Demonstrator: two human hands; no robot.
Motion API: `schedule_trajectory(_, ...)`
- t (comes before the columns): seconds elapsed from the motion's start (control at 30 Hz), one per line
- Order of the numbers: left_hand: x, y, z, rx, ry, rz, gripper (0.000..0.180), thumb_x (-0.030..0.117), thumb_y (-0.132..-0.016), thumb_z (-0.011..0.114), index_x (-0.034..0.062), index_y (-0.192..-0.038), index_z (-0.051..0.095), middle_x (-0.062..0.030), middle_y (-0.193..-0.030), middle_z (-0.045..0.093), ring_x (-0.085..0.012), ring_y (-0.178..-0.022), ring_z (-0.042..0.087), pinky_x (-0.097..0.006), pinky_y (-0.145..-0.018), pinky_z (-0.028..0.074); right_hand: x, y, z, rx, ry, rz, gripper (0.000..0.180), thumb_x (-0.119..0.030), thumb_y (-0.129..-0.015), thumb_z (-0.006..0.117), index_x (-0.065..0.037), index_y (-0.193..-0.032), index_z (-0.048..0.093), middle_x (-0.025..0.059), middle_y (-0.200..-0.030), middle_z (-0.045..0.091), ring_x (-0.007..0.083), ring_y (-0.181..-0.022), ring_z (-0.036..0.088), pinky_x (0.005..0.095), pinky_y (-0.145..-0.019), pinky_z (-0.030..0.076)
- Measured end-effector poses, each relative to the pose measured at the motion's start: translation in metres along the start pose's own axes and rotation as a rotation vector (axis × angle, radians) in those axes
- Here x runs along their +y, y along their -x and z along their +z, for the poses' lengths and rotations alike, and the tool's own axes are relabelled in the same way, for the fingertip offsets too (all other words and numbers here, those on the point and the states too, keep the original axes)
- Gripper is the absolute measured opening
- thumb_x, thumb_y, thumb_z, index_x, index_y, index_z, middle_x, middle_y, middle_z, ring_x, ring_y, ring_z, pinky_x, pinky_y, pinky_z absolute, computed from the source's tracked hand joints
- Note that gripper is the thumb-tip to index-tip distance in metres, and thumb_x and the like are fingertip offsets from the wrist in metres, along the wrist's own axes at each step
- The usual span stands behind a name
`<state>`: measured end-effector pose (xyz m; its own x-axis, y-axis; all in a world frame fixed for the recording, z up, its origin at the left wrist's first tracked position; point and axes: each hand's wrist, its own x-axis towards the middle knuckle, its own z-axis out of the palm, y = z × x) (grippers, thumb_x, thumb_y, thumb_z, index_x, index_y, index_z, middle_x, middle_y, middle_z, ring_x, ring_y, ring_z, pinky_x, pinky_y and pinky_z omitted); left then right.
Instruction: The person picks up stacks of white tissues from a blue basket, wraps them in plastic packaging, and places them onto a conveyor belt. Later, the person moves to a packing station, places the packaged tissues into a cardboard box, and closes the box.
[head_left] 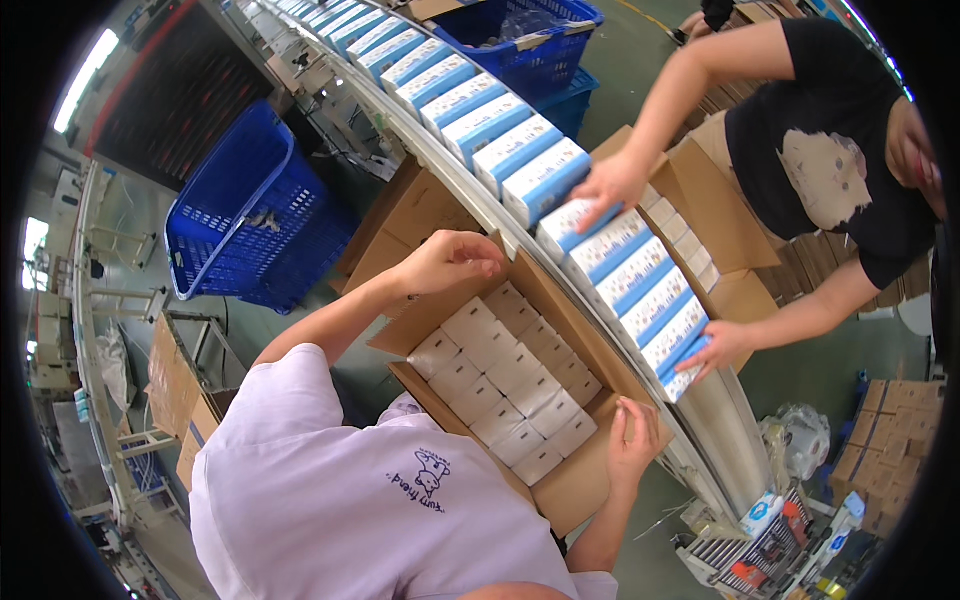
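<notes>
Below me stands an open cardboard carton (572, 500), tilted in the view and packed with rows of white wrapped packs (515, 370). My left hand (455, 262) is at its far left corner, fingers curled beside a raised flap; whether they grip anything is hidden. At the right end of the carton, my right hand (633, 440) rests against the flap, its fingers stretched and slightly apart. Just beyond the carton, blue-and-white boxes (545, 180) form a long line on a conveyor (715, 425). No box is in either of my hands.
Across the conveyor, a co-worker's hands (612, 182) press a group of boxes together from both ends. Another open carton (725, 215) with white packs stands beside that person. Blue plastic baskets (235, 215) stand at left and far side; stacked cartons (890, 440) are at right.
</notes>
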<state>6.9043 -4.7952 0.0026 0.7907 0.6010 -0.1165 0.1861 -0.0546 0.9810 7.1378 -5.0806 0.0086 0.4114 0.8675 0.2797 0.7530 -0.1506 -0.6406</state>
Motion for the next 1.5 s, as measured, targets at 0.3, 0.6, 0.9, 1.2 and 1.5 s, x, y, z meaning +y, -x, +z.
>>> schedule_trajectory(0.3,-0.036,-0.019,-0.114,0.259,-0.098,0.105,0.017,0.011,-0.084,0.058,0.0011,-0.098,0.061,-0.0063,-0.086,0.064,-0.0094,-0.079,0.060,-0.021,-0.069,0.047,-0.026,-0.048,0.085,-0.281,-0.132,0.146,0.017,-0.005,-0.079,0.057,-0.003,-0.095,0.058,0.0104,-0.093,0.060,0.0272,-0.088,0.056,0.0354,-0.077,0.044)
schedule_trajectory(0.6,-0.063,-0.150,-0.282,0.774,-1.224,0.287,0.035,0.029,-0.077,0.063,0.0066,-0.104,0.060,-0.0134,-0.109,0.056,-0.0301,-0.100,0.053,-0.039,-0.086,0.043,-0.016,-0.094,0.077,0.052,-0.238,0.380,0.019,-0.005,-0.086,0.052,-0.001,-0.104,0.057,0.0047,-0.081,0.062,0.0075,-0.060,0.053,0.0195,-0.056,0.043)
schedule_trajectory(0.9,-0.057,-0.219,-0.231,0.770,-1.351,0.107,0.078,0.073,-0.073,0.041,0.0026,-0.097,0.065,-0.0152,-0.094,0.060,-0.0266,-0.088,0.059,-0.037,-0.073,0.049,0.046,-0.122,0.097,-0.095,-0.302,0.542,0.031,-0.021,-0.088,0.052,-0.003,-0.113,0.052,0.0094,-0.093,0.060,0.0130,-0.082,0.056,0.0248,-0.073,0.044)
schedule_trajectory(1.2,-0.071,-0.236,-0.210,0.365,-0.978,-0.314,0.087,0.082,-0.065,0.036,0.0005,-0.071,0.066,-0.0151,-0.073,0.063,-0.0253,-0.071,0.064,-0.035,-0.063,0.050,0.070,-0.151,0.109,-0.108,-0.417,0.737,0.056,-0.041,-0.091,0.043,-0.007,-0.133,0.031,0.0090,-0.104,0.054,0.0165,-0.086,0.056,0.0287,-0.070,0.047)
schedule_trajectory(1.5,-0.051,-0.186,-0.051,0.009,-0.763,-0.152,0.098,0.067,-0.053,0.067,-0.0105,-0.109,0.049,-0.0241,-0.096,0.060,-0.0296,-0.093,0.060,-0.032,-0.082,0.047,0.102,-0.126,0.062,0.086,0.032,0.871,0.079,-0.061,-0.073,0.056,0.008,-0.108,0.042,0.0258,-0.099,0.059,0.0351,-0.093,0.059,0.0384,-0.081,0.045)
